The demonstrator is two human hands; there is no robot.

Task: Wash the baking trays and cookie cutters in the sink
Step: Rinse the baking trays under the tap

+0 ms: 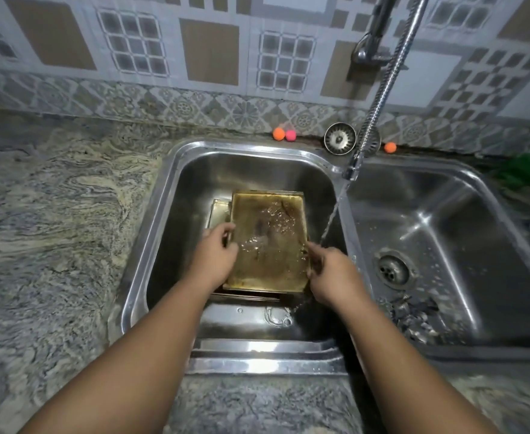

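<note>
Presently left hand [218,256] and right hand [331,270] clamp opposite long edges of top baking tray [268,242], long axis running away from the person.

Under the top baking tray [268,242] lie more trays [219,211], showing only as a strip at its left and thin edges at its near end, so their number cannot be told. The left hand [216,255] and right hand [332,274] cover the top tray's side rims, fingertips hidden or blurred. The tap [379,29] is cut off by the top edge, and a green thing [526,170] at far right is too blurred to name.
</note>
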